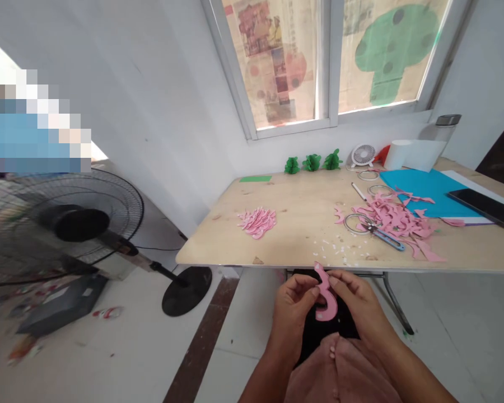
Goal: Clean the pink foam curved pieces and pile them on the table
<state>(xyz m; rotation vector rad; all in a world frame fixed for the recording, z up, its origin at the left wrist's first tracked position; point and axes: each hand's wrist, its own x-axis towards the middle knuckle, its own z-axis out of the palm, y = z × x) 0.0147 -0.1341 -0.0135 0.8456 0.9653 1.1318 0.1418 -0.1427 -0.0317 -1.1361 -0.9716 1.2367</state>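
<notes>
Both hands meet below the table's front edge, over my lap. My left hand [293, 305] and my right hand [355, 299] pinch a curved pink paper cut-out [326, 296] between their fingers, one from each side. The piece stands roughly upright, its top end poking above my fingers. On the wooden table [294, 201] lies a small heap of pink cut shapes [257, 220]. To the right sit pink paper scraps [397, 221], scissors [382, 230] and a tape ring [356, 223].
Blue paper [428, 190], a dark phone [485, 206], a white paper roll [397, 154], a small desk fan [362, 155] and three green paper trees [311, 162] sit toward the window. A standing floor fan [67, 224] leans at left above floor clutter.
</notes>
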